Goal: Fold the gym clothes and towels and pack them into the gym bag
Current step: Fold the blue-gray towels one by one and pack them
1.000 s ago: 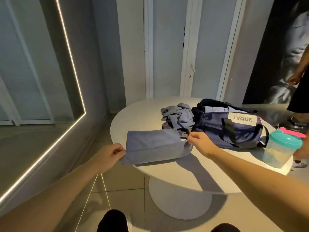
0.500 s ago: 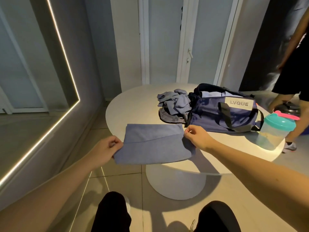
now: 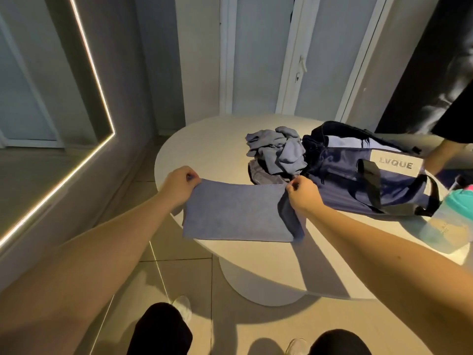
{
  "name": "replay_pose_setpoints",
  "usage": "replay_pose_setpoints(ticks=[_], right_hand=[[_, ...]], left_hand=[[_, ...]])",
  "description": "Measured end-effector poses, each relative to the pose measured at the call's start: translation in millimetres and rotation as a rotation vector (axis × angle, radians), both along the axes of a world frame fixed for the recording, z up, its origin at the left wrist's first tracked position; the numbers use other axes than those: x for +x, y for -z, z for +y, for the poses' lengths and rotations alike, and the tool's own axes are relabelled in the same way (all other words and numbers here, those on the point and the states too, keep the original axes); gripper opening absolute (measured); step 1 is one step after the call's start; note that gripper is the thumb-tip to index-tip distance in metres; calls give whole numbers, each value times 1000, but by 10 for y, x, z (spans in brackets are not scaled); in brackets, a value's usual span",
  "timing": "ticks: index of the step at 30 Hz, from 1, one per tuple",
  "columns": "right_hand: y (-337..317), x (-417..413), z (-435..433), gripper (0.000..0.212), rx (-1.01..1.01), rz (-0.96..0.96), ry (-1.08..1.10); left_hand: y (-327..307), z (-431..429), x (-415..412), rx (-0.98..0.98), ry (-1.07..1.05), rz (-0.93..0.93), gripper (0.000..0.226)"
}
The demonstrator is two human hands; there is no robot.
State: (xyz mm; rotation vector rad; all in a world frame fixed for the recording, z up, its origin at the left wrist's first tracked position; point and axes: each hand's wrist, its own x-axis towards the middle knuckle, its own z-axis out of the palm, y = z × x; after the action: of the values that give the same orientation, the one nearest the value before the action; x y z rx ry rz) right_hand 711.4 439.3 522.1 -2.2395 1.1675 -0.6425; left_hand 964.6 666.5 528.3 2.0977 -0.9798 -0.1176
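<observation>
The blue towel [image 3: 235,213] lay in the middle of the frame, folded to a rectangle. Its far edge was held taut between both hands and its near edge hung over the front rim of the round white surface [image 3: 204,147]. The left hand [image 3: 179,181] gripped the towel's far left corner with fingers curled round the cloth. The right hand [image 3: 303,194] pinched the far right corner between thumb and fingertips. A darker fold of the towel showed below the right hand.

Just behind the towel, right of centre, a crumpled pile of grey-blue clothes [image 3: 277,152] rested on the surface, unfolded, against the open end of the gym bag [image 3: 353,180]. The bag was navy with black strap handles and lay on its side at the right of the frame with its mouth towards the pile. A pale lining showed inside the mouth. A light rectangular label [image 3: 395,163] on the bag's side read "LVQUE".

At the right edge of the frame, a translucent shaker bottle [image 3: 445,226] with a teal lid stood on the surface, near the bag. Small print on its side was too blurred to read.

A second person's leg [image 3: 445,155] showed beyond the bag at the upper right. A lit light strip [image 3: 94,73] ran along a wall panel at the upper left. White door frames and a door handle [image 3: 302,65] stood at the upper centre. The wearer's dark trouser legs and light shoes showed over the tiled floor [image 3: 179,252] at the bottom.
</observation>
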Motion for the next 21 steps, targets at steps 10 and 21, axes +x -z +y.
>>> replay_pose_setpoints(ticks=[10, 21], right_hand=[[157, 43, 295, 42, -385, 133, -290], [501, -99, 324, 82, -308, 474, -356]], left_hand=[[161, -133, -397, 224, 67, -475, 37], [473, -45, -602, 666, 272, -468, 78]])
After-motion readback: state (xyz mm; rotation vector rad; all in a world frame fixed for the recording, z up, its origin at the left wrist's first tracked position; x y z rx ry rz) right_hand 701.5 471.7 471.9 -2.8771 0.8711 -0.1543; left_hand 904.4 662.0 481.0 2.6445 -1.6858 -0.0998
